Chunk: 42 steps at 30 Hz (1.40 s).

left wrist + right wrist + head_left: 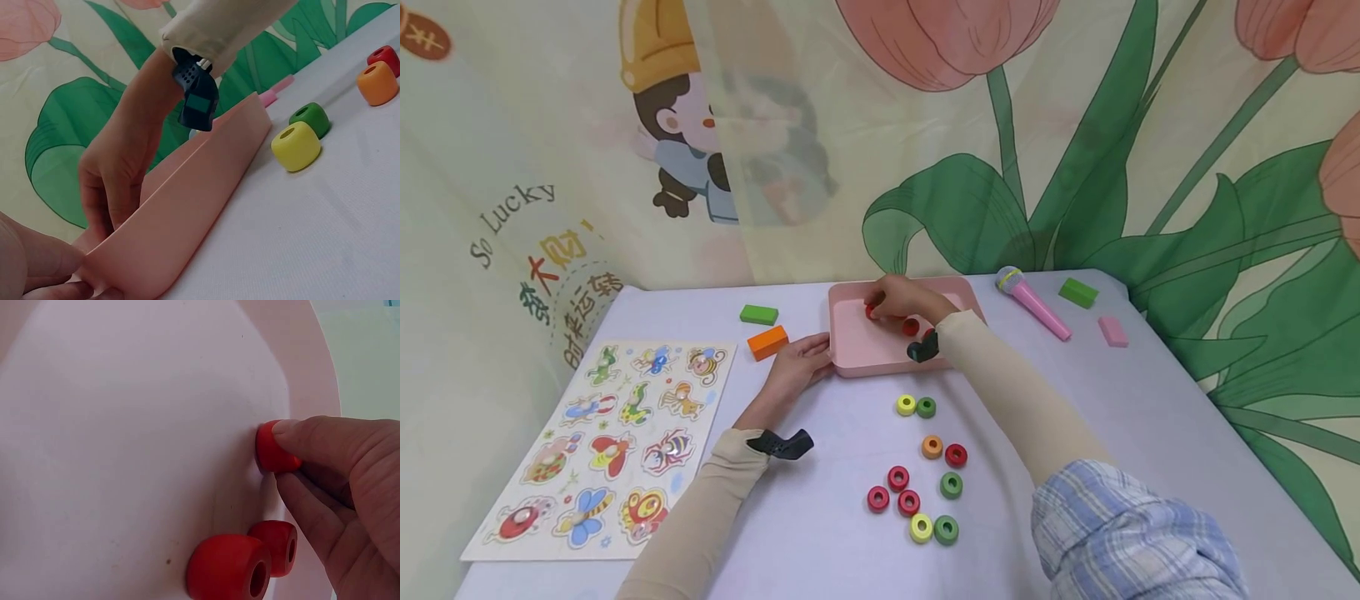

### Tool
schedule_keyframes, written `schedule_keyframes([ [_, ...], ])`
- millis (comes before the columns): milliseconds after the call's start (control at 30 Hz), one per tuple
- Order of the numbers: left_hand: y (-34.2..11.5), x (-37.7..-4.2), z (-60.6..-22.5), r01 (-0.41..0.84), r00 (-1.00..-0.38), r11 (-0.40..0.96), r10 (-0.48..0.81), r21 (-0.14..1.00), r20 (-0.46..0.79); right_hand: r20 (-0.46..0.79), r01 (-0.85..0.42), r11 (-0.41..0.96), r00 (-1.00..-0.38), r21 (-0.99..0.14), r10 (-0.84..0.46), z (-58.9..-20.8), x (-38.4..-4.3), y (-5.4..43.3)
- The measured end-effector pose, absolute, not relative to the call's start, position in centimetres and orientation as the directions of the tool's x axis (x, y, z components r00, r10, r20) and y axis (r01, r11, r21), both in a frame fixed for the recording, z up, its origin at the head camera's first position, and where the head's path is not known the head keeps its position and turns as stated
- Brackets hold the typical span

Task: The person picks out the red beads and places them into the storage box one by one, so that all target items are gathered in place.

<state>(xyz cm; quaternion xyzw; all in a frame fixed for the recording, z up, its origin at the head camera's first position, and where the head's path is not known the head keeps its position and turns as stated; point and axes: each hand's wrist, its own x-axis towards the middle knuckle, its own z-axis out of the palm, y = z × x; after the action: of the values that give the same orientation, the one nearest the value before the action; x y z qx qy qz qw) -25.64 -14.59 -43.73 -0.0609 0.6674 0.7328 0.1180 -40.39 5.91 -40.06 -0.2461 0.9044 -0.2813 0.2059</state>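
In the head view the pink tray (pixel 872 354) lies at the back of the table. My left hand (pixel 797 365) holds its near left corner; in the left wrist view the thumb lies at the rim and the fingers are lower on the wall. Reaching into the tray, my right hand (pixel 904 297) pinches a red bead (pixel 270 449) between thumb and fingers, close to the side wall. Two more red beads, a nearer one (pixel 222 569) and one behind it (pixel 275 544), rest on the tray floor beside my right fingers in the right wrist view.
Yellow, green, orange and red beads (pixel 908 502) lie in front of the tray. Left of it are a green block (pixel 759 314), an orange block (pixel 767 342) and an insect picture board (pixel 602 450). A pink toy microphone (pixel 1037 307), green block (pixel 1078 292) and pink block (pixel 1113 332) lie right.
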Motion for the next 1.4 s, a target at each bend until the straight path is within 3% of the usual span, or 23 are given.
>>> schedule_keyframes([
  [300,-14.0,-25.9,-43.7,-0.258,-0.963,-0.052,0.093,0.965,-0.253,-0.211,-0.321,0.719,-0.812,-0.616,-0.544,-38.9,-39.7,7.0],
  [500,-13.9,-26.1,-43.3,-0.255,-0.963,-0.039,0.098,0.966,-0.25,-0.103,-0.356,0.686,-0.84,-0.635,-0.532,-37.6,-38.3,9.1],
  [867,-14.3,-26.6,-43.4,-0.245,-0.967,-0.038,0.089,0.969,-0.241,0.086,-0.51,0.522,-0.767,-0.684,-0.636,-37.3,-31.0,14.0],
  [1033,-14.6,-26.6,-43.4,-0.252,-0.965,-0.008,0.079,0.968,-0.25,0.078,-0.477,0.5,-0.775,-0.723,-0.627,-38.3,-27.6,15.9],
  [1400,-14.3,-26.5,-43.8,-0.292,-0.954,-0.037,0.073,0.956,-0.289,-0.069,-0.395,0.543,-0.759,-0.741,-0.647,-41.4,-20.8,19.8],
])
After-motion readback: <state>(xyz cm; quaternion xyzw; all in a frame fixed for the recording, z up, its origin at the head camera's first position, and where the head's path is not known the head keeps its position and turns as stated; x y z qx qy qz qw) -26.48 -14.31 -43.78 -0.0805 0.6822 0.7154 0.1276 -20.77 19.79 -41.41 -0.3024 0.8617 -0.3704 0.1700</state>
